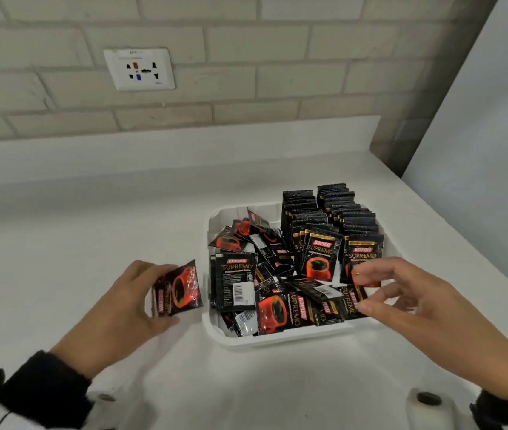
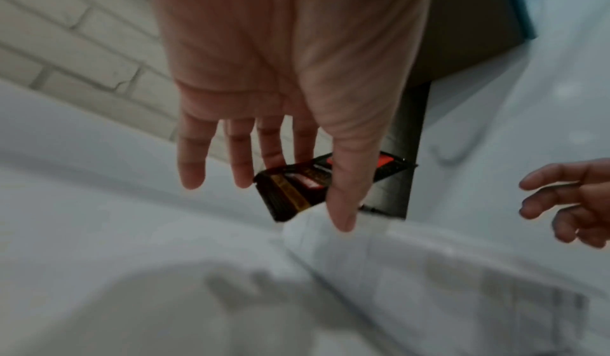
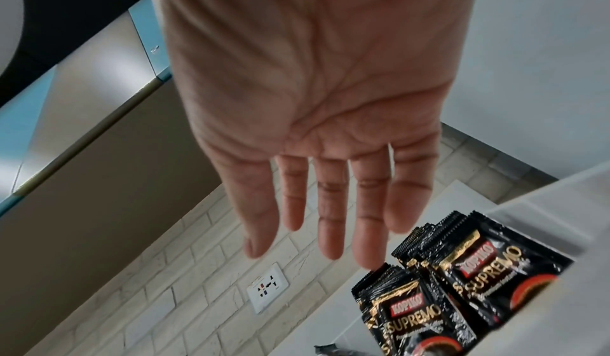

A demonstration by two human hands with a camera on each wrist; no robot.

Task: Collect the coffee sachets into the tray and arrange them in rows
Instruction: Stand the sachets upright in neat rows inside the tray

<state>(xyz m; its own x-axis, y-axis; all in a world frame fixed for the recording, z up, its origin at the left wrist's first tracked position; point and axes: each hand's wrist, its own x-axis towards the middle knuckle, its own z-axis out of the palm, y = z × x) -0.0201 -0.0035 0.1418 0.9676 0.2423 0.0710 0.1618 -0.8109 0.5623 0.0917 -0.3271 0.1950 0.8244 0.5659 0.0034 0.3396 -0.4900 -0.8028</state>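
A white tray (image 1: 280,336) sits on the white counter. Two rows of upright black-and-red coffee sachets (image 1: 333,218) fill its back right; their front packs (image 3: 488,270) show in the right wrist view. Loose sachets (image 1: 265,274) lie jumbled across its left and front. Just left of the tray, my left hand (image 1: 161,296) grips a small stack of sachets (image 1: 181,290) between thumb and fingers; the same stack (image 2: 290,192) shows under the left hand (image 2: 323,192). My right hand (image 1: 363,288) hovers over the tray's front right corner, fingers relaxed and empty, palm spread (image 3: 313,244).
The counter (image 1: 76,228) ends at a low white upstand and a brick wall with a socket plate (image 1: 139,69). A tall white panel (image 1: 479,150) bounds the right side. A white cylinder (image 1: 429,401) stands at the near right edge.
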